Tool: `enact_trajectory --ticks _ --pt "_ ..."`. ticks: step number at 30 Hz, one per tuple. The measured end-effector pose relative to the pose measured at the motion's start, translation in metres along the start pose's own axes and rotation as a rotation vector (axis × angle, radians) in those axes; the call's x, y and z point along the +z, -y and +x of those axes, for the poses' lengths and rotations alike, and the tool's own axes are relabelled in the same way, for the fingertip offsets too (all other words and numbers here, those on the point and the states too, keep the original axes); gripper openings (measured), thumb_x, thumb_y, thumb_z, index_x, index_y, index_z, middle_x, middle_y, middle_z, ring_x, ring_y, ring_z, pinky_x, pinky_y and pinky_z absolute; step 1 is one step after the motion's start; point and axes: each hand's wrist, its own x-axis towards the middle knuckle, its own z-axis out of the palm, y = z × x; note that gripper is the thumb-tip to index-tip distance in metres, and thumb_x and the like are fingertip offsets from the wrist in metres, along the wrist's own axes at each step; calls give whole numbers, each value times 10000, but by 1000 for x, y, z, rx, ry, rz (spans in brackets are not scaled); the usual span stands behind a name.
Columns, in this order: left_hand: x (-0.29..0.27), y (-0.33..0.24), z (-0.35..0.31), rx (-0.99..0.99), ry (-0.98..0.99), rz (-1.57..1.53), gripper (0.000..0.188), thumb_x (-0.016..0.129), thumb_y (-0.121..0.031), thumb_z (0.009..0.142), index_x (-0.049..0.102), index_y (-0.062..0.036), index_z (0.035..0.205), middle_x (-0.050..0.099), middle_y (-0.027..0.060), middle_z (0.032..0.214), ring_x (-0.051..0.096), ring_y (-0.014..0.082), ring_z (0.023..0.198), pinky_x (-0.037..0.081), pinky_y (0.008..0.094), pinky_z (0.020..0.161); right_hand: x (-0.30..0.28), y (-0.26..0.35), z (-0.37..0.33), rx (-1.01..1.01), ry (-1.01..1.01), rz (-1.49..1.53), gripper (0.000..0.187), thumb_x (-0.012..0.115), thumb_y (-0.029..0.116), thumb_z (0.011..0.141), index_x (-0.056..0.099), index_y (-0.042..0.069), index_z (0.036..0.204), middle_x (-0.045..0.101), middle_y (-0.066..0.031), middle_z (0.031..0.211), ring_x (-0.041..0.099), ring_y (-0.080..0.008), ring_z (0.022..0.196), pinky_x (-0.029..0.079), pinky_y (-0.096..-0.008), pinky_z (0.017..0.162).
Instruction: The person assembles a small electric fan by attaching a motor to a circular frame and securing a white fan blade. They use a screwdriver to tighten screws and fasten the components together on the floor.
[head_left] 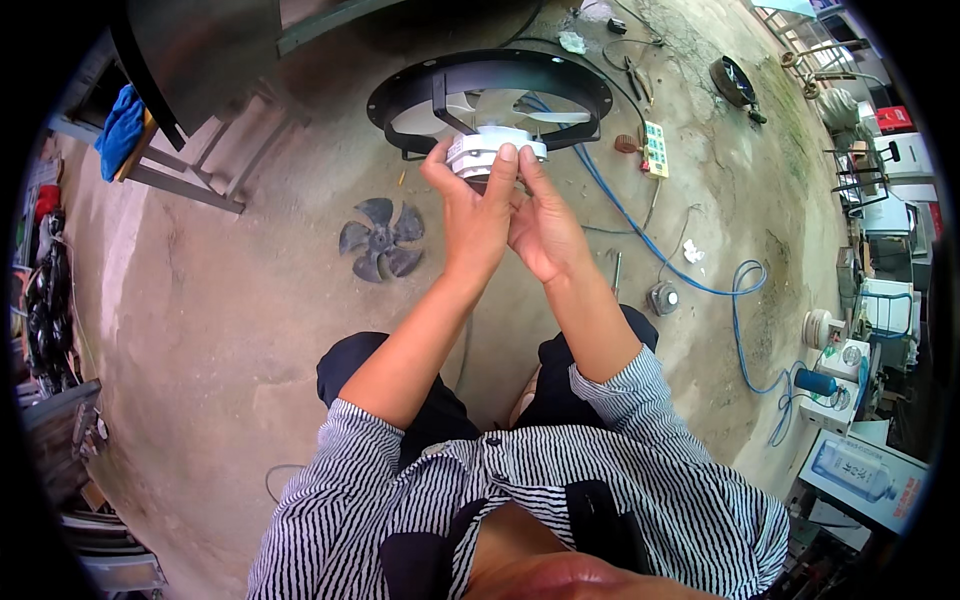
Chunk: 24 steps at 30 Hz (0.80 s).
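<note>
Both my hands hold up a fan whose black round frame tilts away from me. At its near side sits a white motor. My left hand wraps round the motor's left side, thumb on its face. My right hand grips the right side, with its thumb close to the other one. Pale blades show through the ring beyond the motor. Below and to the left, a loose dark fan blade wheel lies on the floor, apart from my hands.
On the floor to the right are a power strip, a blue cable, a small grey motor and pliers. A black ring-shaped part lies farther off. A metal stand with a blue cloth is at left; boxes line the right.
</note>
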Motion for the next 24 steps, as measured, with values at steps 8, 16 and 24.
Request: enact_trajectory --ticks 8,16,24 --pt "10 8 -10 235 38 419 898 731 -555 811 312 5 1375 518 216 1290 526 354 1190 224 609 1100 -12 9 9 -68 94 271 554 627 510 932 525 60 1237 622 -111 1159 582 -242 1125 497 -395 983" --pt "13 10 -1 349 9 236 816 802 -520 747 432 -15 1270 630 148 1097 602 304 1051 388 489 993 -30 37 6 -35 49 350 674 638 566 883 498 27 1264 551 -165 1242 564 -331 1144 480 -524 1020" --pt "-9 -11 26 483 -278 188 263 720 -232 901 602 -32 1024 641 68 938 598 176 844 464 296 782 -37 43 1 17 -6 488 693 689 522 854 500 18 1290 533 -180 1251 527 -342 1161 430 -543 1086"
